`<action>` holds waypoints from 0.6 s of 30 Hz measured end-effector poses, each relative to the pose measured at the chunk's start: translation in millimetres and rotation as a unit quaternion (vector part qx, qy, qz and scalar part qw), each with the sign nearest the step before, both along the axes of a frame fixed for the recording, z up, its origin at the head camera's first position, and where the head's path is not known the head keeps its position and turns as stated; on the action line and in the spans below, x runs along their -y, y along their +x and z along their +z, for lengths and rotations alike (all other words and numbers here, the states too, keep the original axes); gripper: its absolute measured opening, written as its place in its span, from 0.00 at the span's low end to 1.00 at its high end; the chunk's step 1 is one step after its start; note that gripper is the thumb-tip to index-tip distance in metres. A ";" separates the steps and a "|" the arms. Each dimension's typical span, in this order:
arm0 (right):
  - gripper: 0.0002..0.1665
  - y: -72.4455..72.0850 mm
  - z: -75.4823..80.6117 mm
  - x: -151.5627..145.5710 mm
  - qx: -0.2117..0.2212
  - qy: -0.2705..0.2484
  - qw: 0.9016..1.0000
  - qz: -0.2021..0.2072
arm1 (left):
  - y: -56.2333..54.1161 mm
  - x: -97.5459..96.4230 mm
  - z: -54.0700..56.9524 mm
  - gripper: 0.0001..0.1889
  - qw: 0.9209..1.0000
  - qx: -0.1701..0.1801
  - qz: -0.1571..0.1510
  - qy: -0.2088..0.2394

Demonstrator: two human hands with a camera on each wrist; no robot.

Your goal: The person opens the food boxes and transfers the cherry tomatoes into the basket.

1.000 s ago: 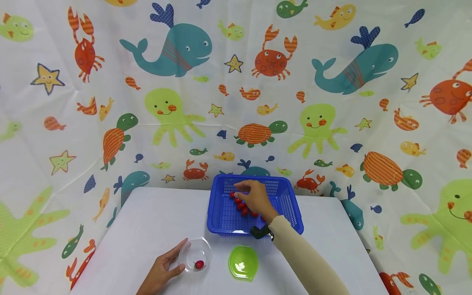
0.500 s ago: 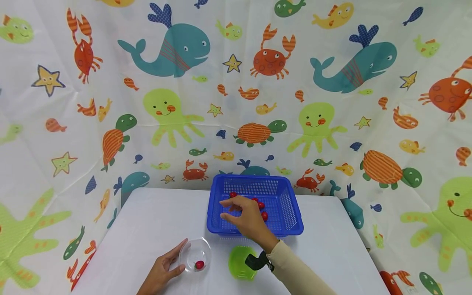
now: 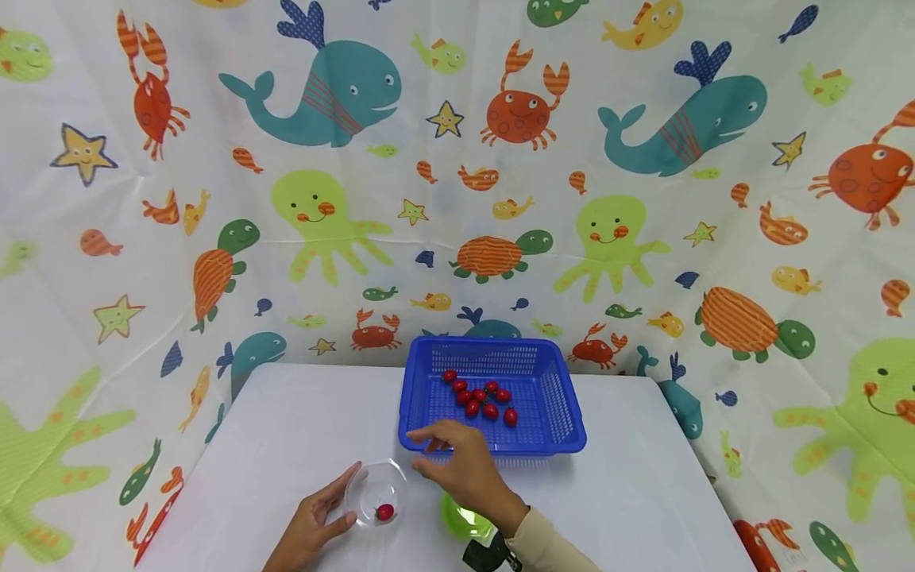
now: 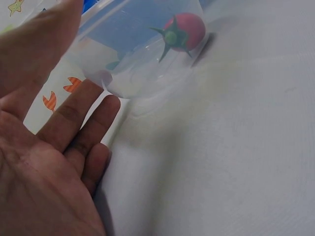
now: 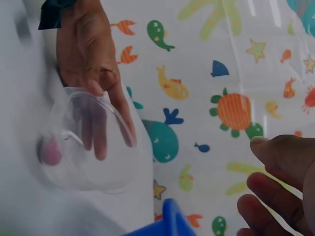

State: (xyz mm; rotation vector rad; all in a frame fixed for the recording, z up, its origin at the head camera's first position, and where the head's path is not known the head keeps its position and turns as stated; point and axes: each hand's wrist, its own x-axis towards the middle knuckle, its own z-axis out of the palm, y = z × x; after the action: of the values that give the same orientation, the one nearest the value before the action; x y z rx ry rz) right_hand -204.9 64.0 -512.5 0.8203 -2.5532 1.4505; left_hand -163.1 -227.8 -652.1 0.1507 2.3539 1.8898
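My left hand [image 3: 314, 516] holds a clear plastic bowl [image 3: 364, 477] by its left side, thumb and fingers spread round it. One cherry tomato [image 4: 189, 30] with a green leafy top lies in the bowl. Between the bowl and the blue basket, my right hand [image 3: 465, 469] hovers over the table near the basket's front rim. Its thumb and fingers are bent and apart, with nothing between them in the head or right wrist view. Several red cherry tomatoes [image 3: 490, 411] lie loose in the blue plastic basket [image 3: 554, 405].
A green lid-like dish [image 3: 461, 520] lies right of the bowl, partly hidden under the right hand and wrist. The white table [image 3: 286, 429] meets a hanging sheet [image 3: 429, 270] printed with sea animals at the back and sides.
My right hand has come out from over the basket, toward me and left toward the bowl, uncovering the tomatoes. The left hand and bowl stay put.
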 end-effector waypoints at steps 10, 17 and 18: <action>0.20 12.0 -34.2 10.6 -0.001 0.028 1.000 -0.008 | -1.9 4.5 -6.4 0.33 0.999 -0.028 -0.018 0.011; 0.20 20.0 -52.2 22.6 0.017 0.075 0.997 -0.029 | -3.0 3.9 -7.4 0.33 1.000 -0.027 -0.013 0.000; 0.20 20.9 -54.7 24.4 0.013 0.078 0.996 -0.029 | -3.0 3.8 -7.7 0.32 0.999 -0.029 -0.014 0.001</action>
State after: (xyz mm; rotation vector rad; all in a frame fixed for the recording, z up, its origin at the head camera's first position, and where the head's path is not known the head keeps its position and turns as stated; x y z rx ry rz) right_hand -184.0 39.6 -567.2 0.7433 -2.7126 1.2670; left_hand -166.1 -231.6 -659.8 0.2401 2.3728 1.9008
